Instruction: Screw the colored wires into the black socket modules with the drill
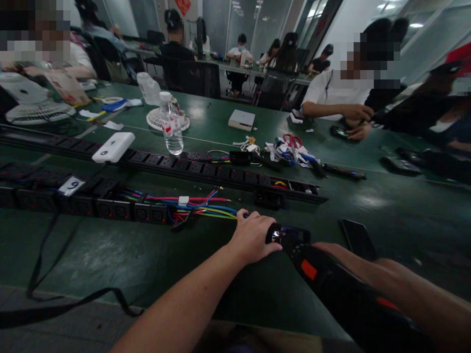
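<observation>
My left hand (pixel 255 235) is closed round a small black housing (pixel 290 235) at the end of a bundle of coloured wires (pixel 217 210). The wires run left to a black socket strip (pixel 125 209). A black power tool (pixel 331 279) with orange patches points its tip at the housing from the lower right. Beside the tool, my right hand (pixel 331 250) shows only in part; the tool hides its fingers.
A second, long socket strip (pixel 191 169) lies behind, with a white box (pixel 114 147) on it. Farther back stand a water bottle (pixel 171 125) and a heap of cable pieces (pixel 292 149). A phone (pixel 357 238) lies at right. People sit across the table.
</observation>
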`<state>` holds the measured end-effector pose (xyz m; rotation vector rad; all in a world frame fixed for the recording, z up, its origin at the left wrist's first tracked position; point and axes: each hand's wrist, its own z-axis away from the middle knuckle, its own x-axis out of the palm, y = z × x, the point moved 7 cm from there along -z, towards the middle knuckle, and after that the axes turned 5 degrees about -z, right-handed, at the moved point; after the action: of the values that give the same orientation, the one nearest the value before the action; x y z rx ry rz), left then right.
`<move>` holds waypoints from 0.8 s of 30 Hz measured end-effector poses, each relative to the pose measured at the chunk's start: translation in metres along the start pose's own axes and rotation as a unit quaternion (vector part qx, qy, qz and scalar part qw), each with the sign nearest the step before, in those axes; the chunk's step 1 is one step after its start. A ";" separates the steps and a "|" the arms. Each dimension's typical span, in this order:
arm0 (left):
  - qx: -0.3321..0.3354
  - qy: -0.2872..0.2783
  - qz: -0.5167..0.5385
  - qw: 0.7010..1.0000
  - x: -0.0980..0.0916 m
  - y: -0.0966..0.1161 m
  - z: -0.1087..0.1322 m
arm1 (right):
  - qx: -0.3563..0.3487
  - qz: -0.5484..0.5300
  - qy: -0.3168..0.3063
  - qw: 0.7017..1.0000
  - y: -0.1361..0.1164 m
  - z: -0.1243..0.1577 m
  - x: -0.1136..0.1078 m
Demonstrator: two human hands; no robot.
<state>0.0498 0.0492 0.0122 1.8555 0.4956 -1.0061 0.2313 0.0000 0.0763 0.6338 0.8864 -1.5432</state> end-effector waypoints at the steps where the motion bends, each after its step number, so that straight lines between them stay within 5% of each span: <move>1: 0.000 0.001 0.001 1.000 0.000 0.000 0.000 | 0.020 -0.023 -0.041 0.999 -0.003 0.004 0.001; 10: -0.001 0.006 0.008 1.000 0.001 -0.001 -0.001 | 0.026 -0.006 -0.096 0.995 -0.018 0.018 -0.009; 18: -0.001 0.000 0.015 1.000 -0.002 0.001 -0.001 | -0.046 -0.068 -0.125 0.989 -0.019 0.027 -0.008; 24: -0.012 -0.019 0.017 1.000 -0.001 0.000 -0.001 | -0.069 -0.048 -0.093 0.992 -0.005 0.026 -0.004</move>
<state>0.0497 0.0501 0.0136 1.8146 0.4497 -1.0078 0.2294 -0.0187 0.0953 0.3457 0.8827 -1.5823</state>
